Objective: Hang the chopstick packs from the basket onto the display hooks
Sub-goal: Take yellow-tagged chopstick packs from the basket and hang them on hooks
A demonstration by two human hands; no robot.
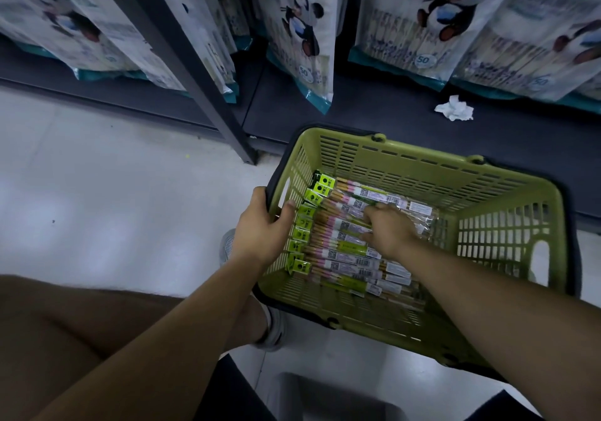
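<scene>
Left hand grips the left rim of the green basket, digits wrapped over its edge; the basket sits low at the foot of the dark shelf base. Right hand is palm-down on the chopstick packs, which lie in a row on the basket bottom toward its left end, fingers bent into the pile; cannot tell whether a pack is actually held. Beyond: 1 crumpled white tissue on the shelf base, panda-print bags hanging above it.
</scene>
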